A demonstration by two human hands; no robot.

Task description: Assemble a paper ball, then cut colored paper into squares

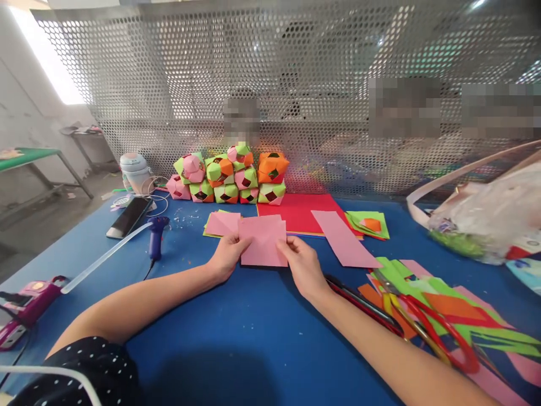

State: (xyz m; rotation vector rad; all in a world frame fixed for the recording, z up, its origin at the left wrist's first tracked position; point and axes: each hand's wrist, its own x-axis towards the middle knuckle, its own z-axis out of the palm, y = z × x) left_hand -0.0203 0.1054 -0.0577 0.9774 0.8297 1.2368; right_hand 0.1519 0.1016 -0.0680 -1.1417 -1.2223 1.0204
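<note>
Both hands hold pink paper squares [264,242] just above the blue table, seemingly a few sheets together with slightly uneven top edges. My left hand [228,255] pinches the left edge, thumb on top. On the opposite edge, my right hand [302,262] grips the paper the same way. Just behind the left hand lies a small stack of pink and green squares [222,223]. A long pink paper strip [344,239] lies to the right, partly over red paper sheets [296,210]. Beside my right forearm rests a dark tool [367,307], its kind unclear.
Folded paper balls [226,177] are piled at the back. Left are a hot glue gun [156,237] with a long glue stick, a phone [130,217] and a power strip [31,310]. Scissors [422,327] lie on paper scraps at right, below a plastic bag [494,214]. A perforated metal screen [270,67] stands behind.
</note>
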